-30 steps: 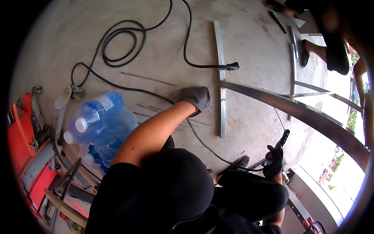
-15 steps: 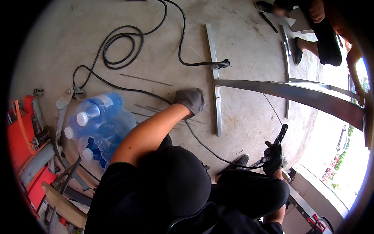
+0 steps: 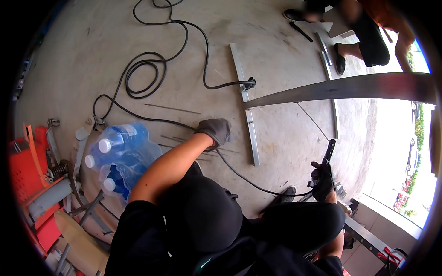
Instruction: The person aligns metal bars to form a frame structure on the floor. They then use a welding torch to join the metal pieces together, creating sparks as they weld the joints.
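While the left hand [image 3: 214, 131] reaches, grip apparently empty, for thin rods [image 3: 209, 149] on the floor [image 3: 92, 50]; right hand [image 3: 323, 177] grip closed on electrode holder [image 3: 328, 151]; welding unstarted.

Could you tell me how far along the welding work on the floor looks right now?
Done: metal bars lie in a T on the concrete with a clamp on them. In hand: the right hand grips a black electrode holder; the gloved left hand reaches for thin rods on the floor. Left: no rod is visibly loaded, and I cannot see any finished weld.
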Demonstrator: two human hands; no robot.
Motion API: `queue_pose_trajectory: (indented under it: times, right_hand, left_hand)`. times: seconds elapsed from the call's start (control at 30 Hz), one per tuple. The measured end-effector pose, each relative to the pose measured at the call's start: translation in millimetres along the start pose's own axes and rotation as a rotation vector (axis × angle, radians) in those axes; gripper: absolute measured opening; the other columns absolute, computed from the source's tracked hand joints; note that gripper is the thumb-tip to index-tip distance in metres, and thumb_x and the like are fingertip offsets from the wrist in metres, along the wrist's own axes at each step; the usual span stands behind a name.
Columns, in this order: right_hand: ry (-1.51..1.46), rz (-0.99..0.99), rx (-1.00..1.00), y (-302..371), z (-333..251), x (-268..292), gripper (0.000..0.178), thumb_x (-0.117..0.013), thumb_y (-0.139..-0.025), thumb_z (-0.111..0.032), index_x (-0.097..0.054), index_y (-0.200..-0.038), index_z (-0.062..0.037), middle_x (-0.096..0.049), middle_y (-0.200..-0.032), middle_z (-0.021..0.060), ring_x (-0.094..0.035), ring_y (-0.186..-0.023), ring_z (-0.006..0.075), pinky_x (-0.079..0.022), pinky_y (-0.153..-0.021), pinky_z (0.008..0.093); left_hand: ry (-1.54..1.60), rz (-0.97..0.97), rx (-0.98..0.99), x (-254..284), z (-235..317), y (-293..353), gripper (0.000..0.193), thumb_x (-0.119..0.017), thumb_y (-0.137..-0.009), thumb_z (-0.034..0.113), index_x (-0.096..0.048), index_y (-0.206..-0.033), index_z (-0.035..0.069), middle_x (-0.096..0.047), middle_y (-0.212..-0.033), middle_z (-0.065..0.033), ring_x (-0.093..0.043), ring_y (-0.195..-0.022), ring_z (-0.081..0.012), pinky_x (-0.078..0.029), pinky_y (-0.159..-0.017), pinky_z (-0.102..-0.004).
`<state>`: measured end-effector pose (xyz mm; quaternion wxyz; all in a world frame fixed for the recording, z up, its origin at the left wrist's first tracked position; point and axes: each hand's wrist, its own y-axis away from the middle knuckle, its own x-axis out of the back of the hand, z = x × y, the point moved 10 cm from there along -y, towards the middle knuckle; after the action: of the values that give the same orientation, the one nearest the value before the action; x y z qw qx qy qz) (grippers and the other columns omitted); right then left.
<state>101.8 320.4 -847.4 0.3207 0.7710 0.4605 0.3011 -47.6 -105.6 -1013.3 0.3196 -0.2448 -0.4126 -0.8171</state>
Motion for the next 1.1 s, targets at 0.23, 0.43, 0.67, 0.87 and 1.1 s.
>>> queue_pose_trajectory:
  times: [0.23, 0.43, 0.67, 0.87, 1.1]
  right_hand:
    - [-0.011, -0.072, 0.003, -26, 14, 8, 0.062, -0.061, -0.106, -0.059, -0.070, -0.126, -0.0005, -0.054, -0.070, 0.0008, -0.051, -0.055, 0.0135, -0.049, -0.049, 0.0346]
    - [-0.096, -0.132, -0.065, -51, 61, 7, 0.066, -0.061, -0.105, -0.059, -0.068, -0.128, 0.0019, -0.059, -0.069, 0.0041, -0.050, -0.047, 0.0145, -0.048, -0.046, 0.0351]
    - [-0.228, -0.213, -0.106, -61, 101, -4, 0.062, -0.058, -0.109, -0.055, -0.068, -0.126, 0.0037, -0.059, -0.069, 0.0058, -0.050, -0.047, 0.0158, -0.048, -0.045, 0.0357]
    - [-0.280, -0.272, -0.161, -56, 116, -3, 0.057, -0.060, -0.108, -0.051, -0.072, -0.119, 0.0036, -0.061, -0.069, 0.0064, -0.053, -0.051, 0.0158, -0.051, -0.046, 0.0357]
    - [-0.409, -0.335, -0.220, -71, 120, -10, 0.055, -0.062, -0.108, -0.048, -0.073, -0.118, 0.0039, -0.063, -0.069, 0.0076, -0.054, -0.049, 0.0162, -0.051, -0.047, 0.0344]
  left_hand:
    - [0.010, 0.005, -0.006, 17, 5, 16, 0.046, -0.061, -0.095, 0.049, -0.079, -0.103, 0.007, -0.076, -0.105, -0.0238, -0.074, -0.097, -0.0438, -0.056, -0.087, -0.0513]
    - [-0.038, 0.001, 0.050, 39, -7, 33, 0.037, -0.065, -0.098, 0.041, -0.080, -0.114, 0.011, -0.077, -0.114, -0.0208, -0.074, -0.104, -0.0405, -0.057, -0.094, -0.0464]
    - [-0.192, 0.143, -0.044, 122, 39, 70, 0.057, -0.079, -0.093, 0.040, -0.069, -0.144, 0.016, -0.075, -0.130, -0.0120, -0.074, -0.112, -0.0333, -0.057, -0.099, -0.0396]
    - [-0.132, 0.449, -0.178, 249, 178, 124, 0.059, -0.086, -0.091, 0.030, -0.065, -0.141, 0.009, -0.076, -0.114, -0.0090, -0.075, -0.098, -0.0197, -0.060, -0.088, -0.0317]
    - [0.608, 0.599, -0.453, 295, 244, 149, 0.039, -0.065, -0.105, 0.002, -0.059, -0.143, -0.002, -0.071, -0.131, -0.0150, -0.071, -0.110, -0.0200, -0.058, -0.097, -0.0286]
